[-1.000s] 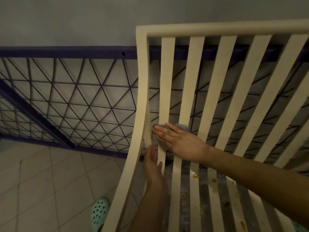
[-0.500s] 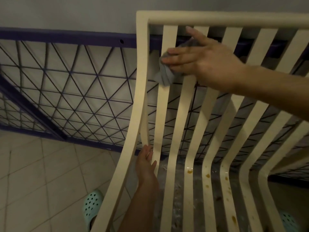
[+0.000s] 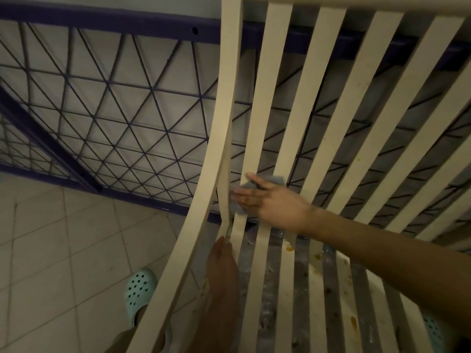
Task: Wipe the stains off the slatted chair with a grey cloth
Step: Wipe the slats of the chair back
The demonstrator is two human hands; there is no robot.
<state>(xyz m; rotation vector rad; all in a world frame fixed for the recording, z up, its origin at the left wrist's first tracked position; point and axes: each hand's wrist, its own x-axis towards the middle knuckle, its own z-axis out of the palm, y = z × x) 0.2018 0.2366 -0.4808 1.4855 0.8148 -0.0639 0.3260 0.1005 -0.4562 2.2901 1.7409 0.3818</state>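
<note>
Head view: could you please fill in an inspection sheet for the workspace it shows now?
Surface: cream slatted chair, with orange-brown stains on its seat slats.
Job's things: grey cloth, pressed against the lower backrest slats.
Clutter: nothing seen.
Grippers: right hand, fingers straight, presses the cloth flat; left hand touches the chair's side rail, grip unclear.
Cables: nothing seen.
Surroundings: pale tiled floor; purple metal grille behind the chair; mint perforated clog beside the chair.
</note>
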